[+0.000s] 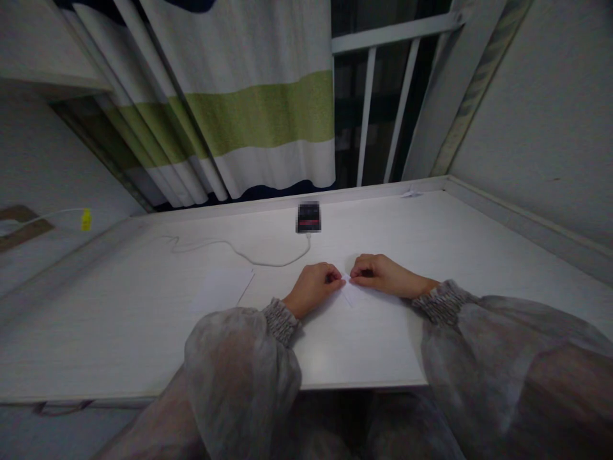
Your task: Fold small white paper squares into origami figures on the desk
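I see the left hand and right hand, fingertips pinched, holding small white paper between them above the table; uneven tugging could, I judge, tear it.

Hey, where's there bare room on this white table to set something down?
Bare tabletop lies between the right hand and right-side ledge, and left of the left sleeve. The middle's crowded: left hand, white paper, cable, dark device.
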Demonstrator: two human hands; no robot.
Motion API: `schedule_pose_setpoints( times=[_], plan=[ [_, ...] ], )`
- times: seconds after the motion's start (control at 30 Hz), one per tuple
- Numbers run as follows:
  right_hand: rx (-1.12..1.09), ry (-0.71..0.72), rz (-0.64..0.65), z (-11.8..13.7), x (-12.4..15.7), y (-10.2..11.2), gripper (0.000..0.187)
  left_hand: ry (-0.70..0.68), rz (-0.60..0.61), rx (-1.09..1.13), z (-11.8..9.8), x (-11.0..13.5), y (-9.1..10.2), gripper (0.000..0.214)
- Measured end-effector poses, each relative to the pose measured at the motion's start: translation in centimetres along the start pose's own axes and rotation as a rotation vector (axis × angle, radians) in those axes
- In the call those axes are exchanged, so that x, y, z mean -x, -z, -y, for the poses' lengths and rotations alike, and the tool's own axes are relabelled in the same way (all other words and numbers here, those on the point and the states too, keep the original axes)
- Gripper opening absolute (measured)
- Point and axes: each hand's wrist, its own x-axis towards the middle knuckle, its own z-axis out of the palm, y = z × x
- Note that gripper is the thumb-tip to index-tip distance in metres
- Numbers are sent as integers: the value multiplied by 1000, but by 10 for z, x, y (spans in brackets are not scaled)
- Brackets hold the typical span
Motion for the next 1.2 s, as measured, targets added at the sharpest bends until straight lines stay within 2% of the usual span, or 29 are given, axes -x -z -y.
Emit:
schedule_pose_setpoints(
  times=[0.3,0.67,0.93,1.2],
  plan=[
    [94,101,4,6,1,0,11,-101,31,-97,-1,0,3,11],
    [165,244,65,6,6,5,16,-350,123,-352,-4,3,10,18],
    [65,242,69,-2,13,7,20,-443,134,-441,1,4,10,21],
    [105,238,105,-1,13,8,23,-499,160,-523,-2,7,11,28]
  ],
)
